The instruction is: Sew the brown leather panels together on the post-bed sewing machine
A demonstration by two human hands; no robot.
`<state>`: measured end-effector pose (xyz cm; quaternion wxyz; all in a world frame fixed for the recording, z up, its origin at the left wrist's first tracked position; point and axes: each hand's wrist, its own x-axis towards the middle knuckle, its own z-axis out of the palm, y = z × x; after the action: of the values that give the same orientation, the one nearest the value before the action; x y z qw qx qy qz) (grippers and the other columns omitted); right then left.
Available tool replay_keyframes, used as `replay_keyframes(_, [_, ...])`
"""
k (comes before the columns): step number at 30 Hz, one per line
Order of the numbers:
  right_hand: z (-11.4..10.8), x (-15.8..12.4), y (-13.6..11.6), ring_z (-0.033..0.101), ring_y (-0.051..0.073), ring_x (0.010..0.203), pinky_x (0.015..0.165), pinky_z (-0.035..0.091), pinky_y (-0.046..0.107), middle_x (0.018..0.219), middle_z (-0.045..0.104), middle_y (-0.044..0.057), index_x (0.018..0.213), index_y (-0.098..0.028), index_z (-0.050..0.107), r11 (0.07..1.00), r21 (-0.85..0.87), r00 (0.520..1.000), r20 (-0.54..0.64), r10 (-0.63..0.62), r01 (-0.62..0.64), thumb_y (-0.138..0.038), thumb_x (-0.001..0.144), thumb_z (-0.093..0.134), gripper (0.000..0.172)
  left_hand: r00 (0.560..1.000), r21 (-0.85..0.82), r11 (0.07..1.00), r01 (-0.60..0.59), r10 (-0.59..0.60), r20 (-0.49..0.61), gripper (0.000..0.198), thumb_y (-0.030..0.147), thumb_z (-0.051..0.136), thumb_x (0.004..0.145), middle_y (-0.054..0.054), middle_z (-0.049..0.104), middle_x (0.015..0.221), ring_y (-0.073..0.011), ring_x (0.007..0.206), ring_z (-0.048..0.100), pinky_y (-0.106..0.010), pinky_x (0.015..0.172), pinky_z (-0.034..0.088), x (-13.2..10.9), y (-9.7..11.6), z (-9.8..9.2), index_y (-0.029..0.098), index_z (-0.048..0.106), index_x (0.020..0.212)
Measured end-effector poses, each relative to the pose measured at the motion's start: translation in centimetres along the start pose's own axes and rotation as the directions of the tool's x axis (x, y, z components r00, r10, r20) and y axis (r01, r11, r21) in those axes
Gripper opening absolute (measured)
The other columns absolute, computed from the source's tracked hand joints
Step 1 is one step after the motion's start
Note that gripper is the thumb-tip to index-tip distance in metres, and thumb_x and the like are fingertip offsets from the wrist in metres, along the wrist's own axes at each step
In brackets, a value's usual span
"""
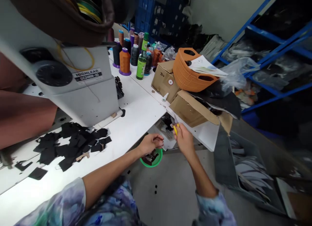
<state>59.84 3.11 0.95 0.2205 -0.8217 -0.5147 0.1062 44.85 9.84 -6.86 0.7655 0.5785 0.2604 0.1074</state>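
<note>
My right hand (184, 140) is closed round the yellow handle of a small cutting tool (175, 129), whose thin blades point up and away. To its left, my left hand (151, 144) has its fingers curled together over a green bin (159, 158) holding dark scraps; what those fingers hold, if anything, is too small to name. Beyond both hands is an open drawer (204, 135) with dark items and clear plastic inside. A white table (136, 106) lies to the left, bearing a heap of black fabric pieces (73, 143).
A sewing machine (97, 89) stands at the left. Thread spools (125, 62), a green bottle (141, 65), cardboard boxes (187, 110) and an orange basket (190, 73) are at the back. At the right, a grey crate (225, 164) sits below blue shelving (265, 62).
</note>
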Motion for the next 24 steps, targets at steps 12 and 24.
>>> replay_keyframes(12, [2.1,-10.8,5.8,0.054,0.010,0.062,0.064,0.046,0.026,0.065,0.054,-0.004,0.076,-0.014,0.057,0.953,0.080,0.947,0.162,0.276,-0.292,-0.032,0.094,0.050,0.026,0.984,-0.065,0.997,-0.038,0.049,0.169,0.022,0.027,0.057,0.092,-0.006,0.062,0.102,-0.0167,0.086,0.063,-0.034,0.075,0.055,2.5,3.9,4.7,0.012,0.058,0.108])
replay_keyframes(24, [2.4,-10.2,7.2,0.062,0.015,0.081,0.081,0.051,0.036,0.082,0.063,0.002,0.087,-0.013,0.062,0.890,-0.096,0.853,0.257,0.454,-0.446,-0.034,0.093,0.052,0.024,0.986,-0.016,1.000,-0.027,0.029,0.166,0.020,0.026,0.058,0.092,-0.005,0.062,0.098,-0.0164,0.085,0.063,-0.035,0.076,0.055,2.8,4.8,7.6,0.012,0.058,0.106])
